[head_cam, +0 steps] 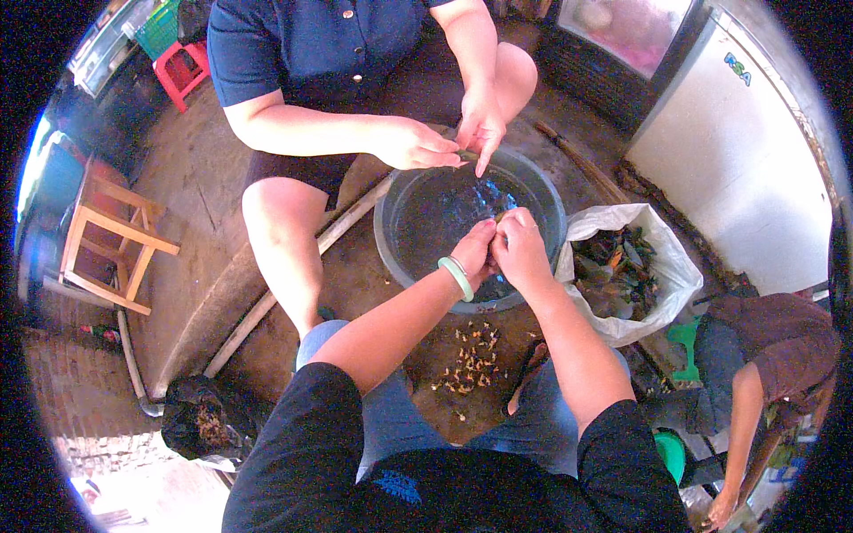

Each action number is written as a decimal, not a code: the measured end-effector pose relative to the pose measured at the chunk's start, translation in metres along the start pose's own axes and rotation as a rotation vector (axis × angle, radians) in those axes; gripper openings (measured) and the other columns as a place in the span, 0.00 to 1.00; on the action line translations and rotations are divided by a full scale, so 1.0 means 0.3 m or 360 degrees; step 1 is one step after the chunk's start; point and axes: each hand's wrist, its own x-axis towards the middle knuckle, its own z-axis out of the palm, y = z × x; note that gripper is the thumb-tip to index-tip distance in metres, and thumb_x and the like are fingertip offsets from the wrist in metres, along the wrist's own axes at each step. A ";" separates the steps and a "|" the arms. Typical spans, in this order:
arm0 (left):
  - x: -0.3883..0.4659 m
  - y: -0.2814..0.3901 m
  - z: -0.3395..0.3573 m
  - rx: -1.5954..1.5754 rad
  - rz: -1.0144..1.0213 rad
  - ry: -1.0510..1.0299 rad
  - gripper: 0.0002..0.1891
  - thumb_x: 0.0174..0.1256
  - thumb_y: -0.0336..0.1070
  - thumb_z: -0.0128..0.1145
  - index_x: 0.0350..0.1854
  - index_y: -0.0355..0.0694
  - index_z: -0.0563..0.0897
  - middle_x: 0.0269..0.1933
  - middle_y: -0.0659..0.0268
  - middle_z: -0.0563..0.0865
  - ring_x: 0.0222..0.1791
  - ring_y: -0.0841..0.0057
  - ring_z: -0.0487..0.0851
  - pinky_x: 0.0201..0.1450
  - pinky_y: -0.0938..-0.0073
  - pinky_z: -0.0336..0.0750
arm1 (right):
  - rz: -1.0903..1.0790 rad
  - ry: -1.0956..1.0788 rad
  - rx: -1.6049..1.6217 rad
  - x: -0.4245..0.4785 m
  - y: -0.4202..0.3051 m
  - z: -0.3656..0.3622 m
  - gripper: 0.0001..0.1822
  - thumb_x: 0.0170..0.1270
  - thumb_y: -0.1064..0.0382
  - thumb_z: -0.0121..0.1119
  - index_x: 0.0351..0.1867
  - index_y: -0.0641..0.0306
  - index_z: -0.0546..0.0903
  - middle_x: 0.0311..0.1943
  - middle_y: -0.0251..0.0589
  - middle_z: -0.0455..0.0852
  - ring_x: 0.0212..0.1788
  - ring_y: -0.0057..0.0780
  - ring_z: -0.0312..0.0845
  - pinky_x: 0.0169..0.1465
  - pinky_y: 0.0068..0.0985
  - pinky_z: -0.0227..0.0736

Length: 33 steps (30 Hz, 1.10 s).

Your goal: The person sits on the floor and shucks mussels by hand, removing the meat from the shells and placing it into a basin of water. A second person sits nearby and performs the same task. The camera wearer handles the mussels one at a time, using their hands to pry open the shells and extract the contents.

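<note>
My left hand (476, 249), with a pale green bangle (456, 278) at its wrist, meets my right hand (522, 245) above a round grey plastic basin (386, 248). The fingers of both are closed together around a small brownish-green piece (499, 216), mostly hidden by them. Dark water (433, 213) with blue glints lies in the basin. Across from me, a person's hands (426, 145) hold a small green piece (468, 155) over the basin's far rim. Many small yellowish bits (472, 363) are scattered on the floor between my legs.
Right of the basin stands an open white sack (676, 283) of dark leafy scraps (616, 266). A white refrigerator-like panel (740, 160) stands beyond. Another person (766, 360) bends at lower right. At left are a wooden stool (113, 240), a pipe (286, 286) and a black bag (190, 416).
</note>
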 end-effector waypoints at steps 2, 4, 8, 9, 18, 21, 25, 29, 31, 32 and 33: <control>0.016 -0.010 -0.022 0.0135 0.0012 0.0001 0.15 0.71 0.46 0.39 0.50 0.46 0.74 0.43 0.67 0.80 0.41 0.76 0.78 0.42 0.71 0.74 | 0.0136 0.0039 0.0208 0.003 0.013 0.002 0.04 0.46 0.76 0.55 0.22 0.69 0.71 0.35 0.53 0.73 0.38 0.51 0.73 0.43 0.38 0.70; 0.007 -0.007 -0.018 0.0187 0.0006 0.0006 0.15 0.71 0.47 0.40 0.50 0.46 0.75 0.42 0.68 0.80 0.39 0.77 0.78 0.39 0.73 0.74 | 0.0184 0.0027 0.0278 0.000 0.025 0.000 0.04 0.46 0.76 0.55 0.22 0.69 0.71 0.34 0.52 0.73 0.37 0.50 0.73 0.42 0.36 0.70; -0.021 0.031 -0.006 0.0346 0.0027 -0.0109 0.15 0.70 0.48 0.42 0.50 0.47 0.75 0.34 0.73 0.78 0.26 0.84 0.73 0.24 0.81 0.67 | 0.0217 0.0028 0.0370 0.006 0.036 -0.023 0.03 0.47 0.74 0.55 0.23 0.68 0.73 0.32 0.50 0.73 0.37 0.47 0.73 0.41 0.33 0.70; -0.024 0.035 0.000 0.0300 0.0021 -0.0073 0.15 0.70 0.48 0.42 0.49 0.47 0.75 0.32 0.73 0.78 0.24 0.85 0.72 0.23 0.81 0.65 | 0.0214 0.0046 0.0392 0.007 0.045 -0.022 0.03 0.48 0.74 0.55 0.24 0.68 0.73 0.31 0.49 0.73 0.36 0.46 0.73 0.40 0.32 0.70; -0.024 0.054 -0.028 -0.0068 -0.0235 -0.0083 0.12 0.68 0.49 0.45 0.43 0.48 0.76 0.29 0.70 0.77 0.22 0.81 0.70 0.22 0.81 0.65 | 0.1164 -0.0169 0.1655 0.014 0.081 -0.057 0.06 0.65 0.63 0.50 0.33 0.61 0.76 0.34 0.37 0.81 0.32 0.25 0.77 0.38 0.21 0.75; -0.026 0.062 -0.024 -0.0107 -0.0325 0.0037 0.13 0.68 0.50 0.45 0.44 0.48 0.76 0.30 0.68 0.79 0.23 0.78 0.72 0.23 0.80 0.67 | 0.1234 -0.0050 0.1895 0.022 0.054 -0.108 0.06 0.66 0.63 0.49 0.32 0.61 0.74 0.35 0.40 0.82 0.35 0.26 0.79 0.39 0.22 0.76; -0.004 0.062 -0.063 -0.0224 -0.0345 0.0014 0.15 0.69 0.49 0.42 0.46 0.48 0.76 0.31 0.65 0.81 0.25 0.74 0.75 0.26 0.76 0.71 | 0.1232 -0.0371 0.1639 -0.003 0.063 -0.173 0.08 0.67 0.61 0.49 0.31 0.60 0.73 0.35 0.39 0.83 0.35 0.28 0.80 0.38 0.24 0.77; 0.023 0.033 -0.090 -0.0047 -0.0275 0.0204 0.15 0.68 0.47 0.42 0.49 0.48 0.75 0.33 0.66 0.81 0.29 0.75 0.76 0.28 0.75 0.72 | 0.0638 -0.1065 0.1018 -0.100 0.060 -0.199 0.05 0.54 0.66 0.57 0.26 0.62 0.73 0.30 0.38 0.82 0.31 0.26 0.79 0.35 0.27 0.74; 0.054 0.004 -0.103 0.0223 -0.0216 0.0363 0.15 0.68 0.46 0.42 0.50 0.48 0.75 0.34 0.67 0.81 0.28 0.74 0.77 0.28 0.75 0.72 | 0.0327 -0.1456 0.0492 -0.146 0.020 -0.213 0.05 0.46 0.67 0.58 0.26 0.64 0.77 0.29 0.42 0.83 0.31 0.33 0.80 0.36 0.31 0.74; 0.059 -0.010 -0.098 0.0383 -0.0201 0.0402 0.16 0.68 0.46 0.42 0.52 0.47 0.74 0.36 0.67 0.80 0.29 0.74 0.77 0.29 0.74 0.73 | 0.0274 -0.1654 0.0294 -0.171 0.002 -0.211 0.06 0.46 0.67 0.57 0.27 0.64 0.79 0.30 0.45 0.83 0.32 0.38 0.81 0.38 0.34 0.74; 0.055 -0.020 -0.071 0.0547 -0.0188 0.0434 0.17 0.68 0.46 0.43 0.54 0.47 0.72 0.37 0.67 0.80 0.30 0.74 0.78 0.30 0.74 0.73 | 0.0227 -0.1843 0.0090 -0.198 -0.010 -0.210 0.07 0.46 0.67 0.57 0.29 0.63 0.81 0.31 0.48 0.84 0.34 0.43 0.81 0.39 0.37 0.74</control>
